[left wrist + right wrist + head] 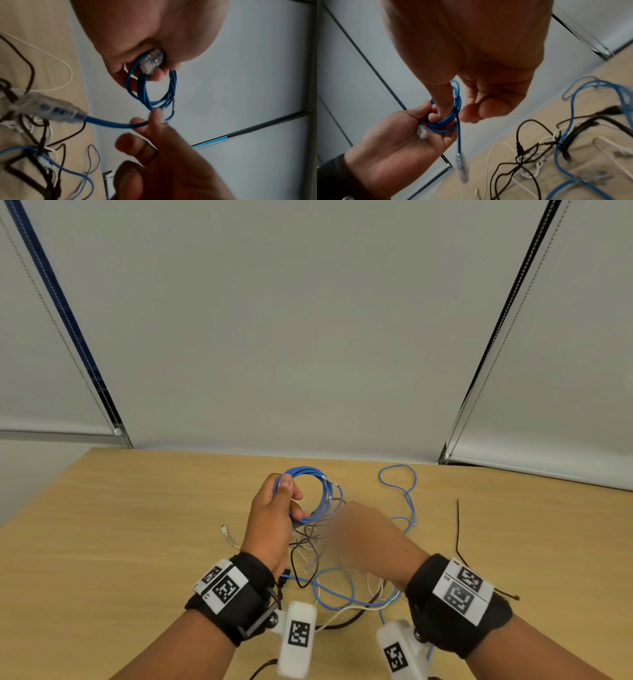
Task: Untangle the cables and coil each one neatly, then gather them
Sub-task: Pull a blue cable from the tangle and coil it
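A dark blue network cable is wound into a small coil (320,491) that my left hand (274,515) grips above the table, thumb on top. In the left wrist view the coil (145,92) hangs from my left hand's curled fingers, with one clear plug (152,60) in the palm. My right hand (363,532), motion-blurred, is just right of the coil. Its fingertips (155,115) pinch the cable's free tail, whose other clear plug (462,167) dangles below the coil (443,121).
A tangle of black, white and light blue cables (315,546) lies on the wooden table (137,525) under and before my hands. A light blue loop (406,491) trails to the back right. A thin black cable (458,529) lies further right, and a white plug (226,534) lies left.
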Demonstrator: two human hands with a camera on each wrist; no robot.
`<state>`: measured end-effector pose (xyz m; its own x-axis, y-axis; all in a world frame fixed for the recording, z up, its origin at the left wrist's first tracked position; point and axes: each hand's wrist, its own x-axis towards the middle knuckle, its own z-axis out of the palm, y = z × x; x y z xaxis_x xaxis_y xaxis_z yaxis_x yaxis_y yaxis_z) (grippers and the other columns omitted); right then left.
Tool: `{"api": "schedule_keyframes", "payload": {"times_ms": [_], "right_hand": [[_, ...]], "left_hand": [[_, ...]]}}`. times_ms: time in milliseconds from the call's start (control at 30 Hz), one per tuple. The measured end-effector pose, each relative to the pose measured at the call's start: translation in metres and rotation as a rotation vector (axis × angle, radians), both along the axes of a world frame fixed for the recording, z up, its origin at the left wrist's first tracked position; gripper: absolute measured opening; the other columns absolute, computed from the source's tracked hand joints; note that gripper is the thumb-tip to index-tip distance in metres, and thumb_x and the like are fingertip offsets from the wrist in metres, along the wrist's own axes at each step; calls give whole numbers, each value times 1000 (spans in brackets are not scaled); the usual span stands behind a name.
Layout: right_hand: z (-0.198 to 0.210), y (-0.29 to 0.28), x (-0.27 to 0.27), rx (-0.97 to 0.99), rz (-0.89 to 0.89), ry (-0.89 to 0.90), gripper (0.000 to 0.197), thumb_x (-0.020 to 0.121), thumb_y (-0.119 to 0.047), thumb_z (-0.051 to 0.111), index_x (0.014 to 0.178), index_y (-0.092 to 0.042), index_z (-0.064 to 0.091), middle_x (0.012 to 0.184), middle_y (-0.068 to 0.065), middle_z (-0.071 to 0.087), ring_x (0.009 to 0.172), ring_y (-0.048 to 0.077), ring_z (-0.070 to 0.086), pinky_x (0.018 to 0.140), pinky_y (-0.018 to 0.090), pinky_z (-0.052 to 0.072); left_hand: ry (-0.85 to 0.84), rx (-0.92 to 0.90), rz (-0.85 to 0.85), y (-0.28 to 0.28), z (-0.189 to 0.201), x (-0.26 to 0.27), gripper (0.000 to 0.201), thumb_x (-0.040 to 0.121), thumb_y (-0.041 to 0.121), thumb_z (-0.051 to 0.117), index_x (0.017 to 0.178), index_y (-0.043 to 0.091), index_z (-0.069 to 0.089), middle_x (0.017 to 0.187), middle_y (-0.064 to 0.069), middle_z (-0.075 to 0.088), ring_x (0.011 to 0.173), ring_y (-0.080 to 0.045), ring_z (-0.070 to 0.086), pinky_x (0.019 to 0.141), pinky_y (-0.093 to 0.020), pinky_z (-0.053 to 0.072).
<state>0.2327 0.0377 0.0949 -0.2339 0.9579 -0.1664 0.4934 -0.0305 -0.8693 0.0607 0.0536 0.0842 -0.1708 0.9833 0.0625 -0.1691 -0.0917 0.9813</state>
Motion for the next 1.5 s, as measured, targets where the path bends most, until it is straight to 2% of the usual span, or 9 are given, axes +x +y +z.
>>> {"api": "schedule_keyframes", "payload": {"times_ms": [167, 267, 500, 733, 933, 1100, 1167, 1267, 1500], "right_hand": [[0, 10, 7, 198, -85, 4, 20, 97, -20, 62, 77, -18, 62, 74, 2, 71, 68, 18, 74, 70, 47, 62], [3, 14, 10, 333, -175, 124, 18, 96, -15, 62, 80, -20, 66, 83, 2, 75, 85, 18, 75, 80, 43, 61], [1, 7, 7, 2, -280, 806, 4, 99, -10, 60, 99, -7, 63, 88, 8, 73, 86, 25, 75, 76, 32, 60], [-11, 6, 12, -213, -234, 887, 18, 98, -6, 59, 83, -15, 59, 88, 14, 73, 74, 24, 74, 65, 33, 61], [-13, 1, 15, -253, -95, 611, 17, 95, -12, 67, 78, -16, 69, 93, 12, 76, 74, 18, 71, 66, 30, 58], [9, -5, 8, 316, -206, 122, 11, 90, -21, 68, 80, -25, 69, 68, -13, 65, 60, 3, 57, 61, 29, 51], [20, -9, -3, 492, -74, -29, 3, 90, -30, 66, 90, -32, 68, 76, -16, 64, 69, 2, 58, 68, 23, 50], [14, -16, -22, 509, 119, -256, 33, 90, -37, 67, 122, -44, 61, 94, -16, 53, 83, 1, 55, 81, 25, 49], [6, -15, -11, 638, 170, -64, 14, 93, -23, 70, 106, -24, 75, 93, -6, 66, 87, 6, 59, 81, 26, 48]], "left_hand": [[-335, -151, -45, 0, 2, -2, 36, 109, 24, 41, 76, 15, 53, 79, -5, 51, 56, -12, 50, 63, -33, 45], [-494, -276, -94, -3, -3, -1, 34, 108, 27, 43, 79, 13, 53, 73, -4, 49, 56, -13, 47, 57, -31, 52], [-492, -309, -131, -7, -9, 5, 28, 106, 33, 46, 92, 15, 62, 94, -12, 70, 66, -15, 61, 68, -35, 55], [-577, -209, -281, -11, -7, 9, 30, 100, 40, 52, 104, 14, 67, 76, -10, 65, 72, -22, 65, 73, -38, 54], [-465, -143, -223, -10, -5, 7, 34, 94, 46, 54, 99, 14, 68, 57, -5, 53, 60, -21, 48, 73, -38, 40], [-287, -144, -27, -5, 1, 2, 31, 104, 40, 47, 95, 18, 66, 59, -1, 52, 60, -17, 44, 76, -39, 35], [-257, -143, -13, -7, 1, 5, 31, 105, 40, 45, 97, 18, 66, 64, -3, 55, 66, -20, 49, 83, -42, 35], [-330, -142, -92, -13, 0, 14, 32, 103, 42, 48, 98, 17, 67, 79, -12, 63, 77, -29, 62, 79, -45, 49], [-595, -202, -120, -10, -1, 6, 30, 104, 40, 47, 92, 18, 63, 78, -3, 59, 67, -16, 59, 66, -35, 52]]}}
